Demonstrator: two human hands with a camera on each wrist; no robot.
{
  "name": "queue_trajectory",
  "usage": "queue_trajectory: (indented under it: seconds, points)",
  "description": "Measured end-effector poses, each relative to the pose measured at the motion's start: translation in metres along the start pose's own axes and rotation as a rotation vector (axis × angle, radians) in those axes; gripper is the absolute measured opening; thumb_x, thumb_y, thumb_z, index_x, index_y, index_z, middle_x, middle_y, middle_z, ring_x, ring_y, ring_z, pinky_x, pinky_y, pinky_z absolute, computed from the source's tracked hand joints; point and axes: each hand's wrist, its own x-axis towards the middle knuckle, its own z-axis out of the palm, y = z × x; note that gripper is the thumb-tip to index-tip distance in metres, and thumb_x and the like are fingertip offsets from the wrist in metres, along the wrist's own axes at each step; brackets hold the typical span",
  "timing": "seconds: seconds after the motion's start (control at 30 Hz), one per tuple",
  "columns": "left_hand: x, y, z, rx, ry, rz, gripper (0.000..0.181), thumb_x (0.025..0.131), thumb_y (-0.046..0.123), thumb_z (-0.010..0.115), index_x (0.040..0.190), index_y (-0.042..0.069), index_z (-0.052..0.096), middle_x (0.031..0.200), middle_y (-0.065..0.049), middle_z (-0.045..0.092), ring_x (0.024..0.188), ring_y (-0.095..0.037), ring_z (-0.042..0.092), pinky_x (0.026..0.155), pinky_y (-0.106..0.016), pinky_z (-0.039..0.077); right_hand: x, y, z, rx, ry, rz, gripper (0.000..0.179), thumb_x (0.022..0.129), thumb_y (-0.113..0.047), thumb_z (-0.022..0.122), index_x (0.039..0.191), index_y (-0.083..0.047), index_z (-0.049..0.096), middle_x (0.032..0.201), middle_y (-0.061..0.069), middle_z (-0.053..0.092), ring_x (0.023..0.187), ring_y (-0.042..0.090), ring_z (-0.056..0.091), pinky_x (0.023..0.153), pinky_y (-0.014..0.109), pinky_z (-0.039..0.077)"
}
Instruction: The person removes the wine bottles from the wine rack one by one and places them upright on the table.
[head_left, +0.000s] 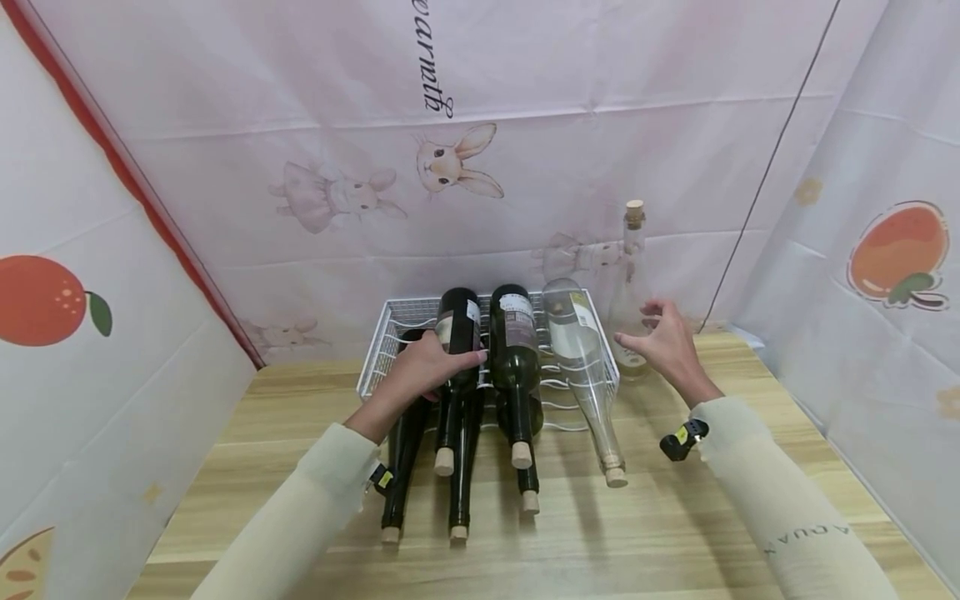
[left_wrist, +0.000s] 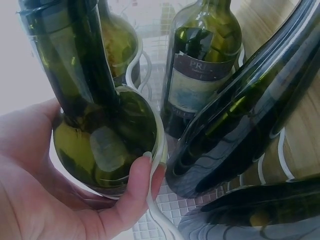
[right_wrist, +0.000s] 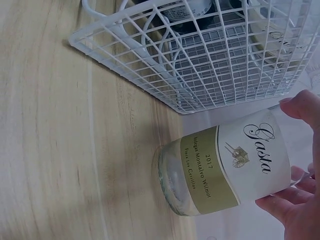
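Note:
In the head view my left hand point(head_left: 427, 367) grips a dark green wine bottle point(head_left: 448, 425) that lies neck-forward in the upper row of a white wire rack point(head_left: 375, 350). The left wrist view shows the fingers curled round the green bottle's body point(left_wrist: 80, 145) beside a wavy rack wire. To the right of the rack, my right hand point(head_left: 667, 346) holds a clear corked wine bottle point(head_left: 630, 275), thumb on one side and fingers on the other. That clear bottle stands upright, its base on the table, with a white and gold label point(right_wrist: 230, 165) in the right wrist view.
Another green bottle point(head_left: 516, 367) and a clear bottle point(head_left: 581, 342) lie in the upper row. Below them lie several dark corked bottles point(head_left: 405, 450), necks over the wooden table point(head_left: 300, 500). A printed cloth wall point(head_left: 337, 267) rises close behind the rack.

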Motion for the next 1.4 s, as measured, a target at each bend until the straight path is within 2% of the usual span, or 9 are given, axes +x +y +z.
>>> queue_trajectory:
  seconds: [0.2,0.37,0.73,1.0,1.23,1.4]
  points:
    - [0.0,-0.001,0.001,-0.012,0.003,0.009,0.093,0.083,0.067,0.074,0.136,-0.003,0.047,0.126,-0.018,0.062,0.103,-0.032,0.069,0.067,-0.041,0.065,-0.001,0.0,0.0,-0.002,0.006,0.001,0.084,0.083,-0.029,0.087,0.145,0.005,0.042,0.145,0.031,0.055,0.132,0.051,0.056,0.107,0.062,0.05]
    - [0.001,-0.001,0.001,-0.025,0.001,0.015,0.093,0.083,0.066,0.075,0.137,-0.004,0.046,0.128,-0.018,0.061,0.105,-0.032,0.069,0.061,-0.036,0.063,0.001,0.002,-0.001,0.004,0.011,0.01,0.083,0.084,-0.031,0.086,0.145,0.004,0.042,0.145,0.03,0.055,0.132,0.05,0.057,0.106,0.061,0.052]
    - [0.002,-0.003,0.002,-0.039,0.001,0.011,0.099,0.083,0.066,0.075,0.144,-0.005,0.042,0.132,-0.021,0.059,0.108,-0.034,0.068,0.067,-0.041,0.065,0.001,0.008,-0.003,0.014,-0.002,0.03,0.083,0.087,-0.033,0.084,0.145,0.005,0.039,0.146,0.031,0.052,0.134,0.051,0.055,0.107,0.061,0.051]
    - [0.003,-0.005,0.003,-0.065,0.005,0.019,0.087,0.083,0.065,0.075,0.132,-0.002,0.049,0.124,-0.018,0.062,0.102,-0.032,0.069,0.064,-0.041,0.065,0.002,0.01,-0.005,0.006,-0.026,0.047,0.087,0.088,-0.038,0.083,0.146,0.006,0.036,0.146,0.032,0.051,0.134,0.051,0.054,0.106,0.061,0.051]
    - [0.004,-0.005,0.001,-0.076,0.004,0.031,0.072,0.084,0.063,0.076,0.116,0.002,0.055,0.11,-0.015,0.062,0.092,-0.029,0.068,0.066,-0.044,0.065,0.005,0.01,-0.009,-0.006,-0.065,0.05,0.086,0.088,-0.036,0.082,0.145,0.007,0.035,0.144,0.032,0.05,0.134,0.051,0.053,0.105,0.061,0.052]
    - [0.004,-0.006,0.0,-0.098,-0.003,0.027,0.07,0.085,0.061,0.075,0.115,0.002,0.055,0.111,-0.014,0.061,0.09,-0.028,0.068,0.065,-0.043,0.065,0.007,0.008,-0.011,-0.018,-0.115,0.06,0.086,0.089,-0.037,0.081,0.146,0.008,0.033,0.145,0.033,0.049,0.135,0.052,0.051,0.107,0.062,0.05]
